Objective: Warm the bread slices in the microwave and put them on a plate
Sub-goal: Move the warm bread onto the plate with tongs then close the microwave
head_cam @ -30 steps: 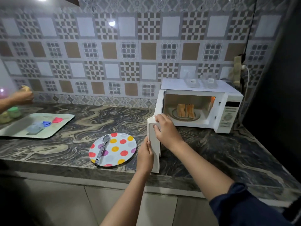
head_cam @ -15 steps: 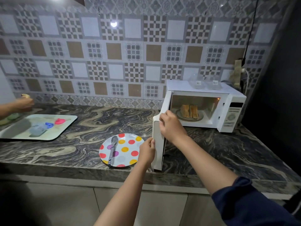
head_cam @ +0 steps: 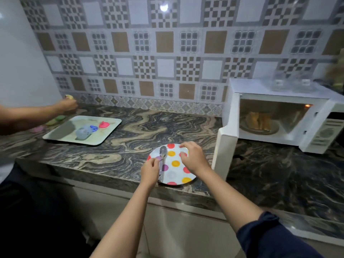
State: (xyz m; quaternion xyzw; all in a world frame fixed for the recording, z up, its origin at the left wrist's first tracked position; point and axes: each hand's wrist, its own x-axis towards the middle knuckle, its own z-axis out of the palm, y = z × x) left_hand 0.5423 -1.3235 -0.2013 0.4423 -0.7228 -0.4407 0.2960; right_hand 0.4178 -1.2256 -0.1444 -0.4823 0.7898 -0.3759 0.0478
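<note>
Head view shows a round white plate with coloured polka dots [head_cam: 176, 164] lying on the dark marbled stone counter [head_cam: 130, 146] near its front edge; this plate serves as landmark. Lengthwise across the plate's left part lie slim metal tongs [head_cam: 162, 161]. The left hand [head_cam: 149, 171] is over the plate's left rim, its fingers [head_cam: 155, 161] curled and pinched at the tongs' handle; whether they truly clamp it cannot be told. The right hand [head_cam: 193, 158] is over the plate's right side, its fingers [head_cam: 183, 146] bent loosely downward above the far rim, grasping nothing that shows.

Just right of the plate stands the open door [head_cam: 224, 151] of a white microwave oven [head_cam: 279, 112], swung out toward the front edge. Farther right and behind the plate, inside the lit cavity, the toasted brown bread slices [head_cam: 257, 121] stand upright on a round glass turntable [head_cam: 260, 129]. Clear plastic containers [head_cam: 290, 83] sit on top of the oven.

Well left of the plate lies a pale rectangular tray [head_cam: 61, 135] carrying small blue, grey and pink plastic pieces [head_cam: 91, 128]. Beyond the tray, another person's hand [head_cam: 68, 105] holds something small and yellowish near the patterned tile wall [head_cam: 167, 53].
</note>
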